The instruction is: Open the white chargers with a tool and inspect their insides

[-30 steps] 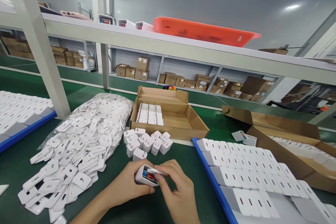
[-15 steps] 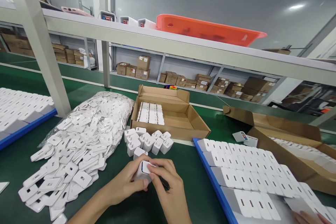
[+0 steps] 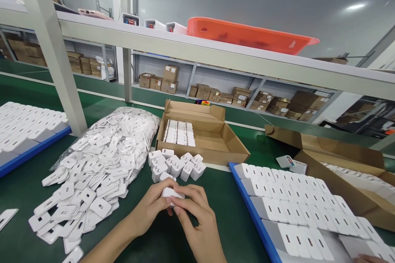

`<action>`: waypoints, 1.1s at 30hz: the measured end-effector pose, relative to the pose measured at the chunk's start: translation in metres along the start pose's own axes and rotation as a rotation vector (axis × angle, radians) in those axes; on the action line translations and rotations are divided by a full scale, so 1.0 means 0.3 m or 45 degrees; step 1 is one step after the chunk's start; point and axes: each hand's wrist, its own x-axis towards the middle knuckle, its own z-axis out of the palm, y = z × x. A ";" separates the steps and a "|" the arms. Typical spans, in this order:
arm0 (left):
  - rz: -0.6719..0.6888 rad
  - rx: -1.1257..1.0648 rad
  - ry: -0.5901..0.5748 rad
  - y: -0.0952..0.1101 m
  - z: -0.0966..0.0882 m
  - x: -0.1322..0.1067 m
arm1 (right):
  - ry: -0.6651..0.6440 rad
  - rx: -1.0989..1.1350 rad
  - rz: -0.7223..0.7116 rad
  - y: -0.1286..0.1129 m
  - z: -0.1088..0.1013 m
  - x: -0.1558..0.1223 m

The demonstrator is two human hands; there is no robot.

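Note:
A white plug-in charger (image 3: 169, 192) is held low over the green table between my two hands. My left hand (image 3: 151, 205) grips it from the left, thumb and fingers closed around it. From the right, my right hand (image 3: 197, 207) presses its fingertips against the charger's near side; part of the charger is hidden behind the fingers. Just beyond stands a cluster of white chargers (image 3: 175, 166), their ends with small prongs facing up. To the left, white cover plates with slots (image 3: 100, 206) spill from a clear plastic bag (image 3: 123, 131).
Behind is an open cardboard box (image 3: 212, 141) partly filled with white pieces. A blue-edged tray (image 3: 251, 209) of white housings lies right; a co-worker's hand (image 3: 367, 258) reaches over it. Another tray (image 3: 37, 150) is left. A shelf carries an orange basin (image 3: 247, 35).
The charger has turned in my hands; the dark line around its end no longer shows. My right fingers have shifted on it. The co-worker's hand has moved lower, mostly out of view.

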 end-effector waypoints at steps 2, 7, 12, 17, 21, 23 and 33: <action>0.077 0.026 0.029 0.005 0.001 -0.001 | 0.051 0.130 0.153 0.016 0.007 -0.007; 0.245 0.296 0.101 0.013 -0.005 -0.022 | -0.012 0.623 0.579 0.031 0.039 -0.020; 0.192 0.400 0.017 0.026 -0.013 -0.037 | -0.046 0.586 0.467 0.007 0.039 -0.010; 0.084 0.377 -0.003 0.041 -0.012 -0.034 | -0.013 0.463 0.307 0.009 0.034 -0.010; -0.122 0.258 0.051 0.037 0.003 -0.020 | 0.122 0.247 0.286 0.022 0.027 -0.010; -0.183 0.119 0.113 0.029 0.012 -0.010 | 0.179 0.159 0.293 0.028 0.024 -0.008; -0.075 0.177 0.296 0.003 0.022 -0.001 | 0.128 0.258 0.430 0.014 0.024 -0.001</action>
